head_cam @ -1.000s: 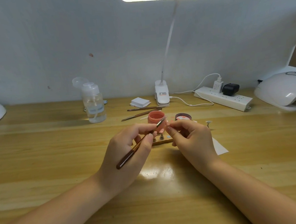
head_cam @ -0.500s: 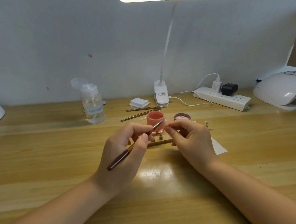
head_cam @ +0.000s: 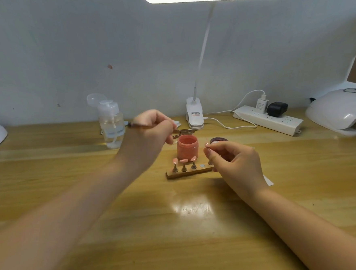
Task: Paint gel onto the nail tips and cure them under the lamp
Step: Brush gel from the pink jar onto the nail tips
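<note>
Near the middle of the frame the left hand (head_cam: 151,129) is gripping a thin brush (head_cam: 137,125), its fingers curled round the handle, and the bristle end is pointing toward the open pink gel jar (head_cam: 187,146); the bristles themselves are hidden behind the fingers, so whether they are touching the gel cannot be told. Just right of the jar the right hand (head_cam: 235,160) is pinching one small nail tip (head_cam: 206,145) between thumb and forefinger, holding it above the worktop (head_cam: 137,232). Three more pink nail tips (head_cam: 183,160) are sitting on little pegs in a wooden holder (head_cam: 189,172) in front of the jar, and one round socket beside them is standing empty. A tip like this is probably feather-light, thin and springy, and its wet painted face would smear at a touch, so the pinch is best kept at the edges or the underside, with light pressure. The brush is slim and stiff and is likely steered best from close to the bristles. The jar looks light enough to slide if nudged. The white curing lamp (head_cam: 339,111) is sitting at the right edge of the frame, well apart from the tips, beside a power strip (head_cam: 268,120). A clear pump bottle (head_cam: 111,124) is standing left of the left hand.
</note>
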Tool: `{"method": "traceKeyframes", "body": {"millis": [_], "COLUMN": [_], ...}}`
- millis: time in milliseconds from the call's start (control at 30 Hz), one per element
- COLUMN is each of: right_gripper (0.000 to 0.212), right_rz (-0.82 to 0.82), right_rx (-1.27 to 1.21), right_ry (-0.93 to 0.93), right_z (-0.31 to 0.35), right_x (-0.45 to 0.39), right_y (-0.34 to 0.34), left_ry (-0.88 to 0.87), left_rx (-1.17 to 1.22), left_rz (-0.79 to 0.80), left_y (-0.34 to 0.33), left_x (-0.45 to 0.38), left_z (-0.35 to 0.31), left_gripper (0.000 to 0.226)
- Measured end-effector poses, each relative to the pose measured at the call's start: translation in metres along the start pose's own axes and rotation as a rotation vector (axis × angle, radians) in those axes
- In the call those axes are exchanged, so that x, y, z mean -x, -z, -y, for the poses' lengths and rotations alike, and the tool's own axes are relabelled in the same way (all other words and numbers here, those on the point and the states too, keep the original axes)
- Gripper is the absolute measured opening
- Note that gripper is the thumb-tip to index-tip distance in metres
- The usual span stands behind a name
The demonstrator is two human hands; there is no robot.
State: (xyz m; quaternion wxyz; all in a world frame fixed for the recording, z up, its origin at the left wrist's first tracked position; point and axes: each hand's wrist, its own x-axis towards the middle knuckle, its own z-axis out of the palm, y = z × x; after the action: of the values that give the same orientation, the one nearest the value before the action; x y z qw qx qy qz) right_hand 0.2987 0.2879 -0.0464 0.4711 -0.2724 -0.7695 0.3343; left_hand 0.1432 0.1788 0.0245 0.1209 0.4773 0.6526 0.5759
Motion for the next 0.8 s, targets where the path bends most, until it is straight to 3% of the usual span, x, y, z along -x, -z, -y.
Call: {"method": "traceKeyframes", "body": {"millis": [167, 400, 533, 800], "right_gripper": [0.008, 0.008, 0.008, 0.009], "right_rz": [0.008, 0.020, 0.019, 0.060], "right_rx": [-0.051, -0.042, -0.054, -0.022], "right_ry": [-0.027, -0.002, -0.002, 0.034], "right_z": [-0.002, -0.004, -0.005, -0.004], "right_x": [-0.002, -0.002, -0.001, 0.000], "right_y": [0.001, 0.000, -0.001, -0.002], "left_ry": [0.226, 0.359, 0.420, 0.583], "left_rx": [-0.202, -0.349, -0.276, 0.132], "left_rz": [0.137, 0.227, 0.199, 0.025], "left_y": [-0.013, -0.037, -0.030, 0.000], "left_x": [-0.052, -0.069, -0.070, -0.064], "left_z": [-0.008, 0.005, 0.008, 0.035], "left_gripper": [0.019, 0.012, 0.008, 0.013]}}
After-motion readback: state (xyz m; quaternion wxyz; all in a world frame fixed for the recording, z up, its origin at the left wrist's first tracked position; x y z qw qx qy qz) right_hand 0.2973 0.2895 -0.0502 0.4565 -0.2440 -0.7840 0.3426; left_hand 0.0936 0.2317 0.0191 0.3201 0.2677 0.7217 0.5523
